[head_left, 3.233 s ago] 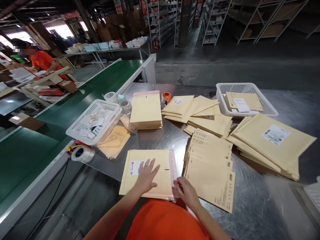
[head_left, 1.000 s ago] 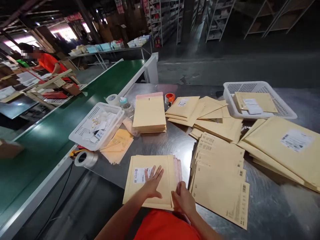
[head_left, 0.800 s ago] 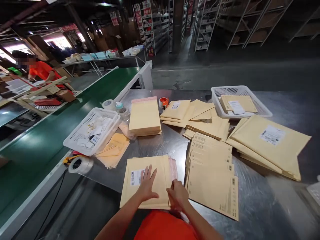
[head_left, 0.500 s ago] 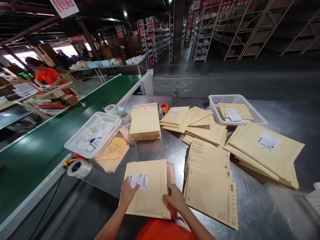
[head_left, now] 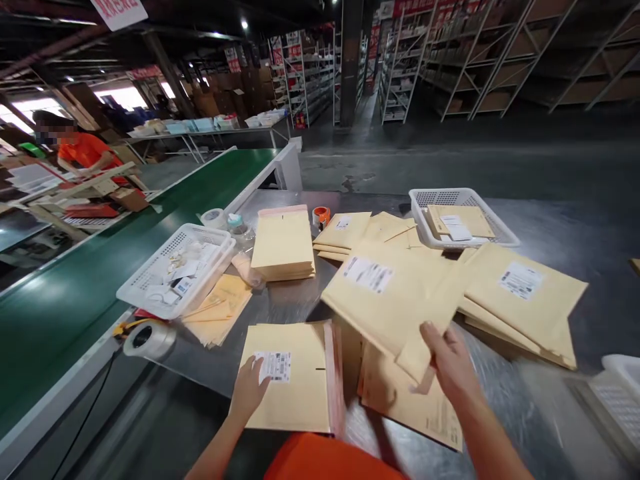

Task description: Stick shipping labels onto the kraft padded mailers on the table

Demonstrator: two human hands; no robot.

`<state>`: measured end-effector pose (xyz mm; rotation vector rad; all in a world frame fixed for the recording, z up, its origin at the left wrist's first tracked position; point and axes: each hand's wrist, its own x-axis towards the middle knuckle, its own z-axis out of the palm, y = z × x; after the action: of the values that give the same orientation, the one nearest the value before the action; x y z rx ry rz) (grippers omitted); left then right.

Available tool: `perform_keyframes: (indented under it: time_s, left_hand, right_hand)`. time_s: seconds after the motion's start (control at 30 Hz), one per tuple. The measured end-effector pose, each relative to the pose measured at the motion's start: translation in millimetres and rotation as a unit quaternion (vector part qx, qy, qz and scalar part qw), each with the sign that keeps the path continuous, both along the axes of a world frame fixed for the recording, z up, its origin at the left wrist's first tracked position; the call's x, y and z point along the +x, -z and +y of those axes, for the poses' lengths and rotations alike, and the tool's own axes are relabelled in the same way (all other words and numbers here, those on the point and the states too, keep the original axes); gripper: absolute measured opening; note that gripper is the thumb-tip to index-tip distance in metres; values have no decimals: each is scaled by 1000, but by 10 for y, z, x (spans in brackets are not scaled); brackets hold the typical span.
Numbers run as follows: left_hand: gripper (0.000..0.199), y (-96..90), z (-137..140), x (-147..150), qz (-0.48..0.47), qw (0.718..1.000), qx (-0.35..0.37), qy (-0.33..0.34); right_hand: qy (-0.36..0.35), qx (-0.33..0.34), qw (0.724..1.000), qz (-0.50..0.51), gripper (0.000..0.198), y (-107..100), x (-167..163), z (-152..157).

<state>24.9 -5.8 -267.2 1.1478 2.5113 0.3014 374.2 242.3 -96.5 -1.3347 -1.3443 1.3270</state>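
Left hand: palm down, low, fingers pointing forward, thumb set apart from them.
Left forearm: bare, slanting in from the lower left.
Right hand: lifted, thumb uppermost, fingers curled in a pinching grasp.
Right forearm: bare, angled forward and inward.

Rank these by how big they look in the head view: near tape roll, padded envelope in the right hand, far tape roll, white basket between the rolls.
1. Padded envelope, though being lifted closer to the camera may enlarge it
2. White basket
3. Near tape roll
4. Far tape roll
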Motion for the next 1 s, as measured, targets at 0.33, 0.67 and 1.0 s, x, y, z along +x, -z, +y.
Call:
perform_keyframes:
  time_s: [0.33,0.67,1.0]
  left_hand:
    - [48,-307,343,576,31,966,-113,231]
    - [71,-458,945,1080,2,853,-187,487]
    - [29,-507,990,1046,2,857,-150,492]
  right_hand:
    - [39,-122,848,-514,61,1086,899,-306]
    - [-10,-154,916,-370,36,1192,1235,-603]
    - [92,-162,982,-12,66,1033,504,-817]
